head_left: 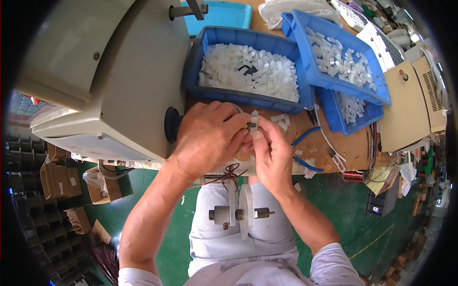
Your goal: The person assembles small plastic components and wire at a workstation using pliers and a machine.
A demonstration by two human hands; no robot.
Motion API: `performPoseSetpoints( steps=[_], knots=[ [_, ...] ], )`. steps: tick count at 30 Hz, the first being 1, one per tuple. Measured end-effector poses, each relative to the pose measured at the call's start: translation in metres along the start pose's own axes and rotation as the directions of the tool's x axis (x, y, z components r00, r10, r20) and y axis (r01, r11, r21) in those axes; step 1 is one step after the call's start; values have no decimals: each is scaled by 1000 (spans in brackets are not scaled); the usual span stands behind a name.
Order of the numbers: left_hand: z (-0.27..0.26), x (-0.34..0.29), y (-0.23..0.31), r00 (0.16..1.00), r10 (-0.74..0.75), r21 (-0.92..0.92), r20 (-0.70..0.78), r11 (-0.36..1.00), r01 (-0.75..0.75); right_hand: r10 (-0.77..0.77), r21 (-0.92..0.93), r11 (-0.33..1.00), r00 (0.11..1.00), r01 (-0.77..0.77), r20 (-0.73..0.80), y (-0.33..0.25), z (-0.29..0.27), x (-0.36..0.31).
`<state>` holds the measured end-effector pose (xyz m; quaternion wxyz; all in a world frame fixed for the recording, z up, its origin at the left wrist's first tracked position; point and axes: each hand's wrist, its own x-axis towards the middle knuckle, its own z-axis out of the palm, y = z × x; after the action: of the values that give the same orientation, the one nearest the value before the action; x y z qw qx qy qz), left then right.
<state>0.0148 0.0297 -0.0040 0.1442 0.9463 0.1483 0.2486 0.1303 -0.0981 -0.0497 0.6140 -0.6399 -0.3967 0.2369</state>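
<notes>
Between the thumb and fingers of my right hand [275,150] is a small white plastic piece [254,125]. My left hand [210,133] is closed right beside it, its fingertips meeting those of the right. A short dark metal tip [249,126] pokes out from the left fingers against the white piece; what else they grip is hidden. Behind the left hand, a black round collar [171,125] sticks out of the beige machine [138,81]. Below the hands, over my lap, is a fixture of white discs [245,209] on a metal shaft [222,215].
A blue bin [191,78] of white plastic pieces stands behind my hands. Another blue bin [381,97] is stacked on a lower one [336,119] at right. Loose white pieces [282,121], blue-handled pliers [307,164] and thin brown wires [231,172] lie near the table edge.
</notes>
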Motion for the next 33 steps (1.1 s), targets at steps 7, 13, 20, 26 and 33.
performPoseSetpoints(
  steps=[7,13,20,26,33],
  knots=[
    [1,1,-1,1000,10,13,2,1000,-10,0,22,1000,1000,0,-6,5,3,1],
    [0,1,0,1000,9,16,1,1000,-9,-24,66,997,1000,25,-12,5,4,3],
    [2,0,-3,1000,15,8,-28,1000,-15,-64,46,997,992,59,109,8,-8,6],
    [2,0,-3,999,21,9,-27,1000,-20,-105,-36,993,989,110,104,7,-10,7],
    [3,-1,-2,999,14,9,-34,1000,-14,-131,-54,989,987,137,96,12,-9,8]
  ],
)
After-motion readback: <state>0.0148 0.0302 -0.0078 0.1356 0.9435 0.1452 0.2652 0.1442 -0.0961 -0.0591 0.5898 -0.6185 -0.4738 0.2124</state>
